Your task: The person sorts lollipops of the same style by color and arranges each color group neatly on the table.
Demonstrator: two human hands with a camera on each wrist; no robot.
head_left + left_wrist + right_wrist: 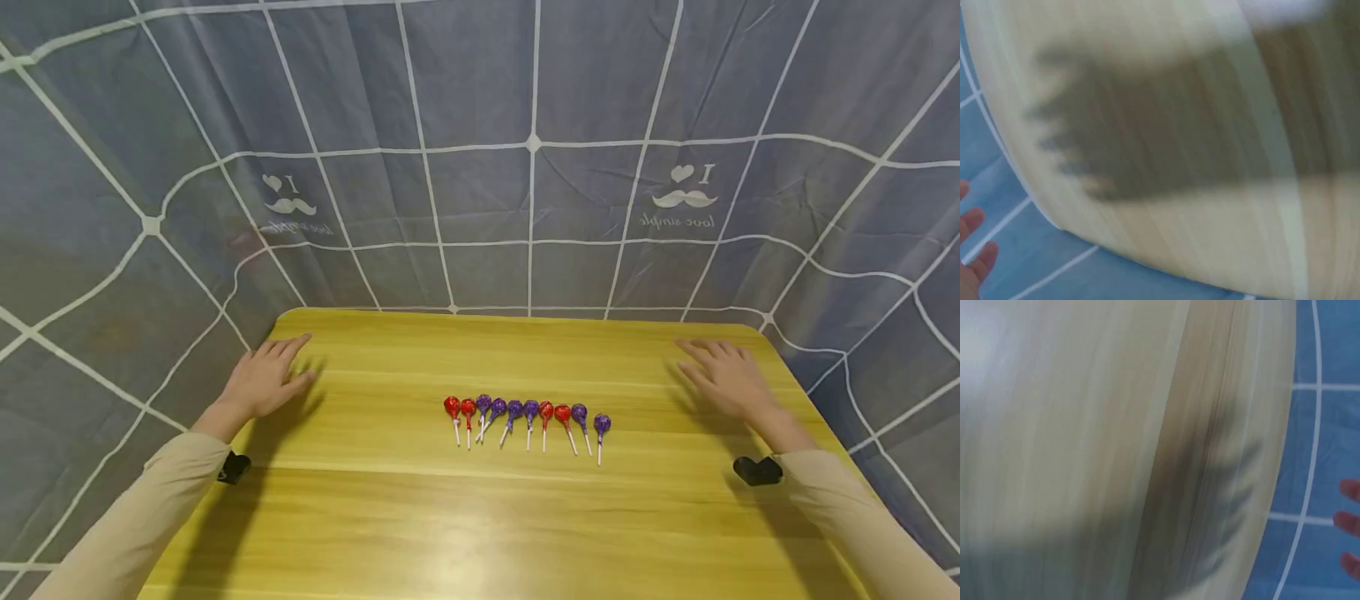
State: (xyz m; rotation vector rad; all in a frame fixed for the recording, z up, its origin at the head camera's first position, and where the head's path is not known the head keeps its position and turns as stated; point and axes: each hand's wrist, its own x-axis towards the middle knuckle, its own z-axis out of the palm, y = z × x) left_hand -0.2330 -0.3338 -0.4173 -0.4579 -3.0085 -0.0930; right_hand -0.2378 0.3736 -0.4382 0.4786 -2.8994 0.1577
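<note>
Several lollipops with red or purple wrappers lie in a rough row across the middle of the table, white sticks toward the near side. A red lollipop is at the row's left end and a purple lollipop at its right end. My left hand hovers over the table's left side, fingers spread and holding nothing. Over the right side is my right hand, likewise spread and holding nothing. Both hands are well apart from the lollipops. Only fingertips show in the left wrist view, and fingertips in the right wrist view.
The yellow wood-grain table has rounded far corners. A grey-blue curtain with white grid lines surrounds its far side and both flanks. Black wrist devices sit under the left sleeve and right sleeve.
</note>
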